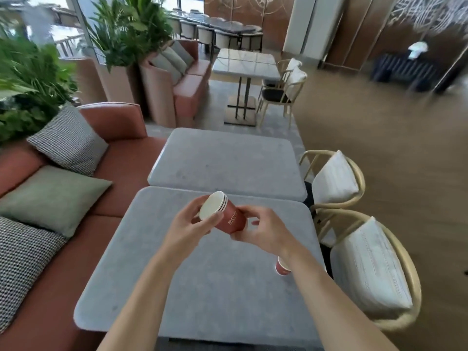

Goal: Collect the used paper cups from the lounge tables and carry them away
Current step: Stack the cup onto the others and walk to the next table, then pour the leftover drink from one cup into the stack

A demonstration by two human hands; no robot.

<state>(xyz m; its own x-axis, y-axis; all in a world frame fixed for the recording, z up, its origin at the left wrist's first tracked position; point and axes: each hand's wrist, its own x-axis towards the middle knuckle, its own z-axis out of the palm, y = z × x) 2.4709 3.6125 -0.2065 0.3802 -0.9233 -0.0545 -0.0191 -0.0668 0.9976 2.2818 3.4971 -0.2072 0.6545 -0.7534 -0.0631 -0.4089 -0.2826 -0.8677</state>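
Red paper cups, nested into a stack (225,215) showing several rims, were held tilted above the near desk (202,287), the open mouth turned toward the far left. The left hand (188,228) gripped the rim end, its fingers (202,203) curled around the lip and the thumb laid across the mouth. The right hand (266,231) gripped the base end, thumb and fingers pinched against the bottom edge. Neither hand was released or empty.

One further red cup (282,266) stood upright on the near desk, at its right side, close to the edge and partly hidden by the right forearm. The far desk (228,160) showed no cups.

Risks assessed:
- The stack was tilted well off upright; any liquid left in the cups could run out onto the desk or the sofa (121,168) to the left. Contents could not be seen.
- The right forearm passed directly over the standing cup. A lowered arm could knock it off the desk toward the chair (374,274).
- Loosely nested cups could slide apart if either grip eased.
- The standing cup remained uncollected; leaving it would leave the task incomplete.
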